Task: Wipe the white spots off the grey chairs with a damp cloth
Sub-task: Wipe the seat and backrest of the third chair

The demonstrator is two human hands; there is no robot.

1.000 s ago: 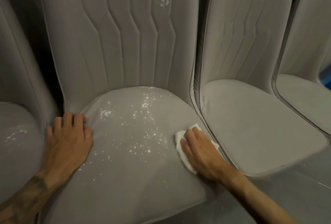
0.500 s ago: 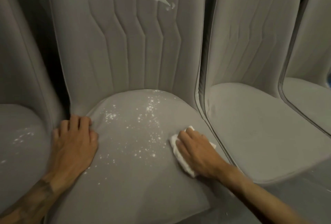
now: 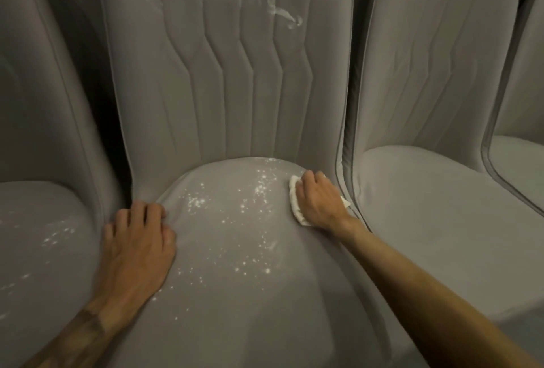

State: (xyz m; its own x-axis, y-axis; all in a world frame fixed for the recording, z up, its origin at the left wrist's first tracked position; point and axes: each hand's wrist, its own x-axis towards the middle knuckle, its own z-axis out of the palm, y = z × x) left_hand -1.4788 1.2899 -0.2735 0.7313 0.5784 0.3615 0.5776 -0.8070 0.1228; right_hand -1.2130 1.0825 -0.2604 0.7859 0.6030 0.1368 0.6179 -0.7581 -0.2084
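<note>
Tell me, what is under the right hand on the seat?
A white cloth lies under the right hand, on the middle chair's seat. Only its edges show; the fabric beneath is covered.

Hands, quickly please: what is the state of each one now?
Left hand: open, rests on the grey seat, holds nothing.
Right hand: closed, grips the white cloth against the same seat.

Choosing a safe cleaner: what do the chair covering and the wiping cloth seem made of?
Middle chair seat: apparently matte, velvety fabric over padding; it creases softly beside the left hand, and the backrest has stitched channels. Cloth: white and soft, thin textile or paper towel, I cannot tell which; it bunches under the right hand.
</note>
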